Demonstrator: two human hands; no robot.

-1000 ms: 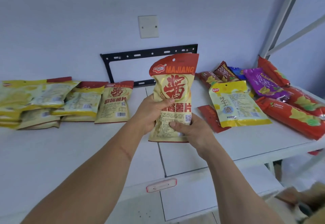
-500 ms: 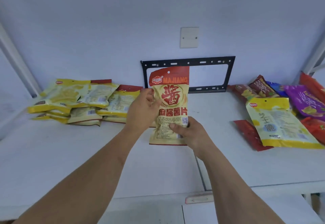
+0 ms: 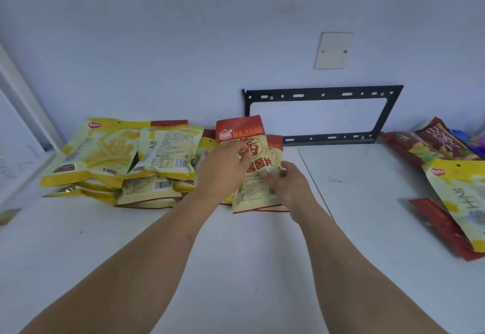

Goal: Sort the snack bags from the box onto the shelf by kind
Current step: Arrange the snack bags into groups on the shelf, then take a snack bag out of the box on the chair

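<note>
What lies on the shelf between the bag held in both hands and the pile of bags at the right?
Nothing: in the head view, the white shelf is bare between the Majiang bag and the right pile.

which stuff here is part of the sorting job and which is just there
Job: MAJIANG bag in both hands, left hand, right hand; yellow bag pile; mixed bags; shelf.
Just there: black wall bracket; wall plate.

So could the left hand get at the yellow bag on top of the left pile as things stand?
Probably yes. The left hand sits beside the yellow bag, nothing lies between them, but it would first have to let go of the MAJIANG bag.
</note>
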